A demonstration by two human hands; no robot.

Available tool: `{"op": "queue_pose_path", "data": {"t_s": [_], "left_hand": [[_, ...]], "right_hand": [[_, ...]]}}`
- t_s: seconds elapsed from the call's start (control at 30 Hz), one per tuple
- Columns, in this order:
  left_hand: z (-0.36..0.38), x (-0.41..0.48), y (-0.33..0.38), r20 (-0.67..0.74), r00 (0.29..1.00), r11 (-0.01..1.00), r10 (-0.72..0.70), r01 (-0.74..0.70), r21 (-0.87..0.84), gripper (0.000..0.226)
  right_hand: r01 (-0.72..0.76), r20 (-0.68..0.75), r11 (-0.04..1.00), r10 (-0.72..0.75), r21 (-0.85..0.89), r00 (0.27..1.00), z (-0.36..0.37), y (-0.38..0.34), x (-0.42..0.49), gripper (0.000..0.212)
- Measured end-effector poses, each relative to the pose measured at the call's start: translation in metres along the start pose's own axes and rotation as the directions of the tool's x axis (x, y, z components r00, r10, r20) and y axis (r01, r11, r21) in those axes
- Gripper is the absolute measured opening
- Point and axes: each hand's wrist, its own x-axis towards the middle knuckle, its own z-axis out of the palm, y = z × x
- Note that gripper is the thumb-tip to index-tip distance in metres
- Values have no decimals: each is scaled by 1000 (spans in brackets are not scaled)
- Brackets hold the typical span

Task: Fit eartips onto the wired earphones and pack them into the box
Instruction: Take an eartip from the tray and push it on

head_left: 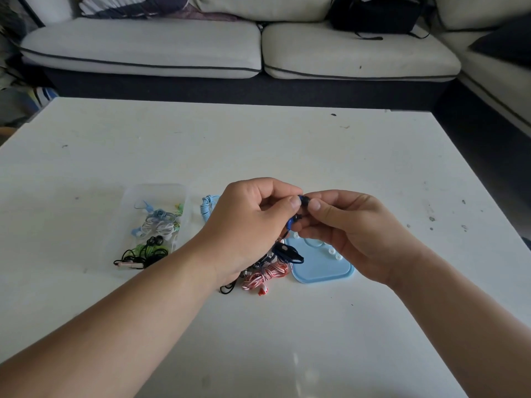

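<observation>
Pale sofa (143, 44) ran along the top of the frame, with a white tabletop (287, 145) below it. Left of centre sat a clear box (129, 202) of bundled earphones. At centre the left hand (244, 225) had its fingers pinching a dark blue earbud (303, 201), and the right hand (353, 234) pinched its tip. Just below lay a blue lid (321, 268) carrying white eartips (334, 254).
</observation>
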Motion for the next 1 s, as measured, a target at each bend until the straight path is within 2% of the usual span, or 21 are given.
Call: {"op": "queue_pose_path", "data": {"t_s": [0.17,0.23,0.33,0.53,0.67,0.77,0.83,0.9,1.0], "left_hand": [[2,0,4,-57,998,999,-25,24,-26,14],[3,0,3,-60,997,998,-41,38,-46,16],[3,2,2,-86,995,997,-60,54,-62,20],[3,2,0,-83,991,990,-104,96,-100,14],[2,3,-1,-80,989,984,-122,110,-137,10],[3,4,-2,-68,992,986,-104,94,-140,16],[4,4,-2,-70,993,985,-97,85,-152,20],[3,5,-2,-70,992,980,-101,87,-181,22],[3,6,-2,-17,991,964,-131,123,-236,20]], "right_hand": [[-34,-78,999,31,-27,996,-3,1,1,30],[-49,-76,997,45,-58,996,-3,2,0,34],[-54,-44,991,48,-125,998,2,3,-3,29],[34,-189,966,-85,-255,978,9,8,-4,8],[103,-146,918,-171,-384,974,11,6,-7,10],[130,-123,875,-210,-466,970,11,6,-9,10],[152,-131,884,-232,-443,964,12,6,-9,8],[162,-163,923,-230,-348,960,10,6,-8,6],[148,-187,954,-200,-261,962,6,6,-7,3]]}}
